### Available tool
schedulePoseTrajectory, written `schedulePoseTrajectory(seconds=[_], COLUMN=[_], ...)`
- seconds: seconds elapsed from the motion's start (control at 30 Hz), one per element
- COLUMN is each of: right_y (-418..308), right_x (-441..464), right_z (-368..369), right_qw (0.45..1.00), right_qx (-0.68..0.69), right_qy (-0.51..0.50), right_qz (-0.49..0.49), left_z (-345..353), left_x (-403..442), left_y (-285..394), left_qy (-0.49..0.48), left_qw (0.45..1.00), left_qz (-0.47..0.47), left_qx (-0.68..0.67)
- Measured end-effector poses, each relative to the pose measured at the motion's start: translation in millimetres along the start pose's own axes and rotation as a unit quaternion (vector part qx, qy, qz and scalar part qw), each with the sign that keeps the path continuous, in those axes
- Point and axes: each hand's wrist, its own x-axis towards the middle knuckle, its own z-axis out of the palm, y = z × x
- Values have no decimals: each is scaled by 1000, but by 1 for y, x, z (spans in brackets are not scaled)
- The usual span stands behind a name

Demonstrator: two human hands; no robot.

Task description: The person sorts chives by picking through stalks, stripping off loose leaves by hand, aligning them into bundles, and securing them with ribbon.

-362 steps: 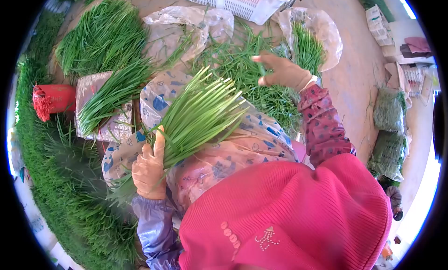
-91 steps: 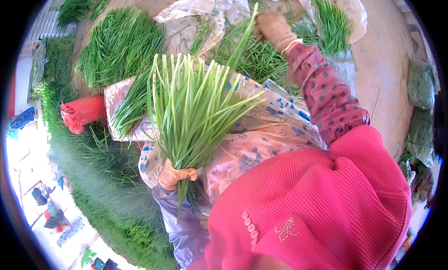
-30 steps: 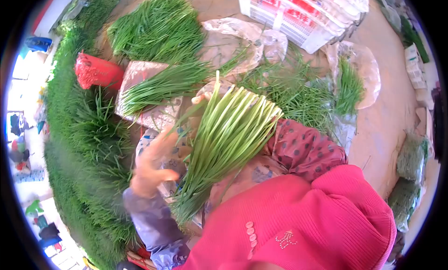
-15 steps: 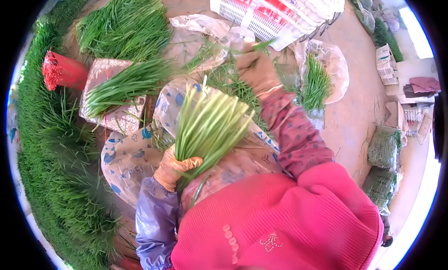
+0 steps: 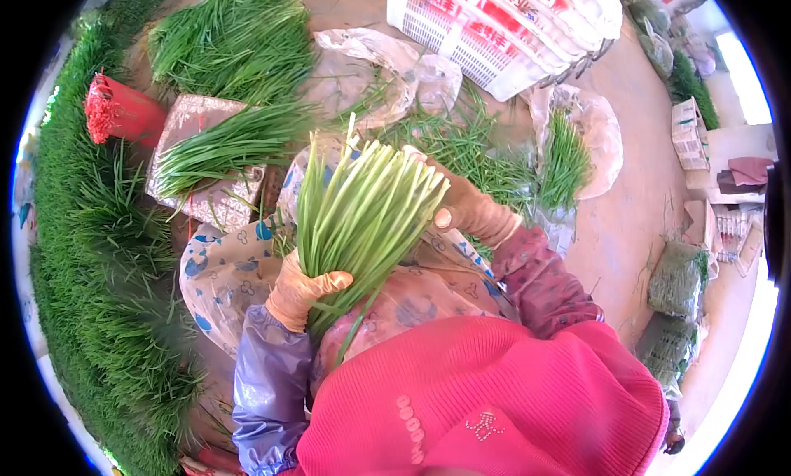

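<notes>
A thick bunch of garlic chives, pale stem ends up, is held over my lap. My left hand, in an orange-tan glove, is wrapped round its lower part, thumb across the front. My gloved right hand is at the upper right side of the bunch, fingers curved against the pale stems with the thumb lower down; part of the fingers is hidden by the stems. A clear plastic cover with blue prints lies over my legs.
More chives lie across a patterned box. Behind are a large chive heap and a white crate. A red bundle of ties stands left, beside a long bank of greens. A plastic bag holds chives at right.
My right hand has come down from near the crate to the side of the bunch. Green strands beside it are no longer seen there. My left hand keeps its hold.
</notes>
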Motion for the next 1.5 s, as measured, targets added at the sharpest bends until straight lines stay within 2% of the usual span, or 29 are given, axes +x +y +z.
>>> schedulePoseTrajectory(seconds=[0.03,0.1,0.13,0.17,0.23,0.27,0.33,0.43,0.5,0.53,0.57,0.63,0.7,0.73,0.77,0.8,0.83,0.87,0.9,0.97,1.0,1.03,1.13,1.17,1.2,1.3,1.43,1.47,1.5], right_y=[-1,-16,-20,-23,-27,-28,-33,-50,-45,-28,-21,-20,-18,-18,-14,-10,-11,-13,-16,-23,-27,-30,-30,-29,-28,-31,-31,-33,-30], right_x=[10,31,38,45,52,52,49,37,32,30,30,24,20,25,31,37,39,41,43,40,38,37,41,43,39,33,28,23,24], right_z=[14,39,43,46,51,53,60,69,68,55,53,56,59,56,50,46,48,52,57,75,81,87,78,73,75,77,78,76,72], right_qw=[999,998,998,997,997,996,996,998,997,998,996,993,987,992,992,983,974,963,949,935,930,924,869,845,885,931,957,972,970], right_qx=[37,56,53,50,47,42,2,-34,-70,-23,23,26,92,60,60,104,116,128,141,123,119,115,146,156,153,120,74,67,98], right_qy=[11,14,8,-10,-37,-46,-51,-36,6,32,57,68,94,39,39,-61,-106,-153,-199,-230,-242,-254,-417,-472,-389,-276,-204,-161,-166], right_qz=[-20,-38,-34,-49,-56,-63,-80,-27,-18,-44,-71,-93,-93,-105,-103,-141,-163,-182,-199,-241,-251,-262,-224,-197,-206,-205,-191,-158,-148], left_z=[2,11,17,19,18,15,22,33,43,50,54,58,59,58,52,42,32,25,16,-9,-12,-20,-11,-5,0,9,5,10,11], left_x=[-1,-4,-3,-3,-4,-1,-4,-8,-11,-11,-12,-14,-17,-16,-15,-15,-15,-16,-18,-21,-21,-18,-4,0,2,9,4,0,1], left_y=[2,8,15,14,4,4,5,-5,-2,1,3,7,16,19,19,18,18,30,32,52,61,61,76,76,74,59,60,73,74], left_qy=[3,-40,-78,-72,-48,-27,0,36,99,131,133,150,133,112,112,35,-43,-102,-127,-118,-63,-60,-46,-79,-112,-148,-82,-62,-61], left_qw=[1000,995,993,993,999,983,976,962,920,896,897,865,889,910,910,950,973,989,991,989,995,997,996,996,993,987,994,997,997], left_qz=[5,-1,-10,-4,-2,4,18,67,59,67,66,73,54,39,37,70,101,30,24,-94,-57,-54,-60,-28,2,-11,1,5,5], left_qx=[3,-96,-86,-89,9,182,218,264,374,420,416,472,434,398,397,302,202,105,36,-8,42,21,36,32,27,-59,-66,-42,-41])
